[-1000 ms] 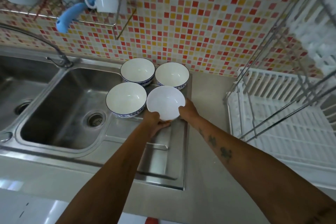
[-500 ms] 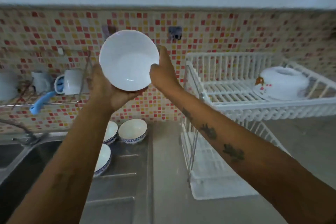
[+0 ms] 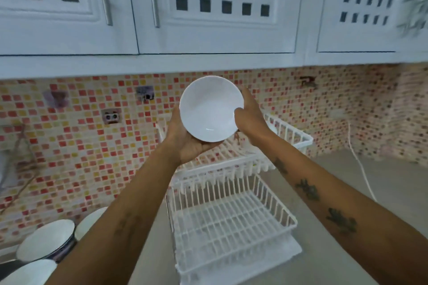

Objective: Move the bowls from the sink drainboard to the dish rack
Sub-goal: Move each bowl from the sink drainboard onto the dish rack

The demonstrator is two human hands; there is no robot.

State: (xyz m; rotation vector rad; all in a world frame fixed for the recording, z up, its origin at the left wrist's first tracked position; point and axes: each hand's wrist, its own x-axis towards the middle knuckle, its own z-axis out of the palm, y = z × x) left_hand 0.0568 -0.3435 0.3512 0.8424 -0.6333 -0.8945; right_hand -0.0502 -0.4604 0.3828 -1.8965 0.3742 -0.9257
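Both my hands hold one plain white bowl (image 3: 209, 109) up in the air, its inside tilted toward me. My left hand (image 3: 185, 143) cups it from below and left. My right hand (image 3: 249, 118) grips its right rim. The bowl hangs above the upper tier of the white two-tier dish rack (image 3: 231, 217). Three blue-rimmed white bowls remain at the lower left: one (image 3: 45, 240) in the middle, one (image 3: 89, 221) partly behind my left forearm, one (image 3: 27, 273) cut off by the frame edge.
White wall cabinets (image 3: 213, 7) hang overhead. Mosaic tile backsplash (image 3: 92, 146) runs behind the counter. A white cable (image 3: 360, 166) trails across the grey counter (image 3: 370, 192) to the right of the rack.
Both hands have carried the bowl rightward, over the rack's upper tier. The view has tilted up and right, so the cabinets show and the sink has left the frame.
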